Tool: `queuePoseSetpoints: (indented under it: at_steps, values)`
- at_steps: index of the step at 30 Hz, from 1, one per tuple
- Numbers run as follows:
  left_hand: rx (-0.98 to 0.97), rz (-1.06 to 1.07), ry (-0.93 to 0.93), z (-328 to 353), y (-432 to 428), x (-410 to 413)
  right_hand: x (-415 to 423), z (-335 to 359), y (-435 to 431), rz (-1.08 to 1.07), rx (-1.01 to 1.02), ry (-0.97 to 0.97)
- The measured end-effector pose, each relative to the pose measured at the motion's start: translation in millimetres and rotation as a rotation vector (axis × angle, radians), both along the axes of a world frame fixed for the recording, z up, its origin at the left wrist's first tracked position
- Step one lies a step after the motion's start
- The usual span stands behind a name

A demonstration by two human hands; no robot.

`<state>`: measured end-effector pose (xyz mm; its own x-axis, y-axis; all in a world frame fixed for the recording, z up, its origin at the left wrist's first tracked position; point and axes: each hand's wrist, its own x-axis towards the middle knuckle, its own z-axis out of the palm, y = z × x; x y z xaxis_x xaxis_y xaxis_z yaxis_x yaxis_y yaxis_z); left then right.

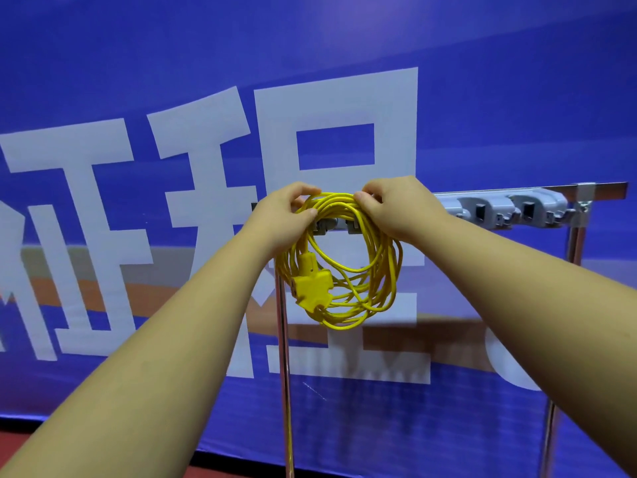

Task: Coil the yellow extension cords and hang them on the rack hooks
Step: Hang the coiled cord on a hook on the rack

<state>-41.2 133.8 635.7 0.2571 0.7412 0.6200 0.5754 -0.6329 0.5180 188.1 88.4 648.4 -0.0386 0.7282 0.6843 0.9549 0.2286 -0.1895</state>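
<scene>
Yellow extension cord [375, 270], coiled, held up against the rack's rail.
Left grip [286, 217] and right grip [400, 208] clamped on the coil's top strands, just in front of the grey hooks [482, 210]; socket block [312, 288] dangling low. Likely risks: hooking only some strands, letting loose loops spill; block's weight pulling the bundle lopsided. On the blue banner [499, 98], big white characters, seemingly 征程; no brand legible.

A large blue fabric banner [517, 98] fills the background, its surface faintly creased. Big white block characters [206, 201] run across its middle. A band of grey and orange stripes [44, 289] crosses the banner behind the characters. A dark strip [20, 424] edges the banner's bottom, and red floor [13, 443] shows below it at the lower left.
</scene>
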Motion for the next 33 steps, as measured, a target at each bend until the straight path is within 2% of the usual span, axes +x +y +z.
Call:
queuePoseSetpoints:
  at_steps: [8, 18, 24, 30, 33]
  values:
    - [0.051, -0.025, 0.094, -9.7, -8.4, -5.2, -4.4, -12.4, -11.1, 0.032, 0.0, -0.063]
    - [0.052, 0.102, -0.034, -1.1, 6.2, -2.2, -14.2, -8.8, -21.1, -0.047, -0.022, 0.011]
    - [0.086, 0.246, 0.028, 23.4, 6.9, 8.1, -18.9, -3.0, -16.5, -0.119, -0.033, 0.028]
    - [-0.056, 0.184, 0.019, 30.3, 13.5, 8.7, -22.6, 2.2, -10.2, -0.147, -0.08, 0.146]
    - [-0.054, 0.175, 0.083, 31.9, 15.9, 7.6, -20.7, 6.2, -8.9, -0.102, -0.125, 0.134]
